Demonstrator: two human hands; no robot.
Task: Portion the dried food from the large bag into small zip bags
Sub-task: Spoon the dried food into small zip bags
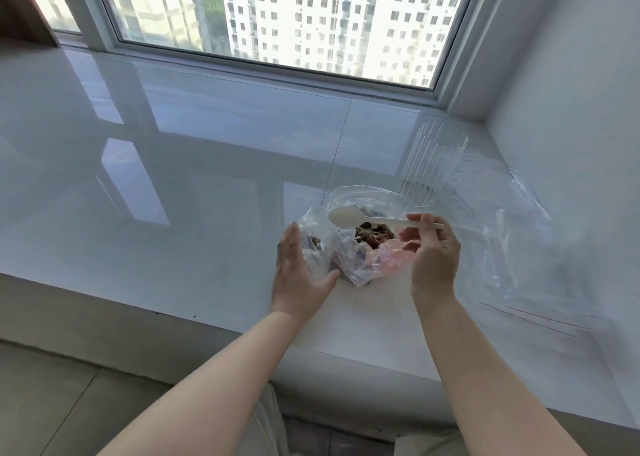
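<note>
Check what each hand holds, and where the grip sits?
Right hand pinches the white plastic spoon near its handle end. Left hand grips nothing, its open palm against the food bag.

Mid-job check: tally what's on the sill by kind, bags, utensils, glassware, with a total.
Bags holding dried food: 1, the large bag, steadied by the left hand
Empty clear zip bags: at least 1; the overlapping plastic is hard to separate
White spoon: 1, held in the right hand
Ribbed glass: 1
Total: 4

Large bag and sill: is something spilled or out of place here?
Nothing stands out. The dried food stays inside the large bag, the spoon is empty, and the glass stands upright.
</note>
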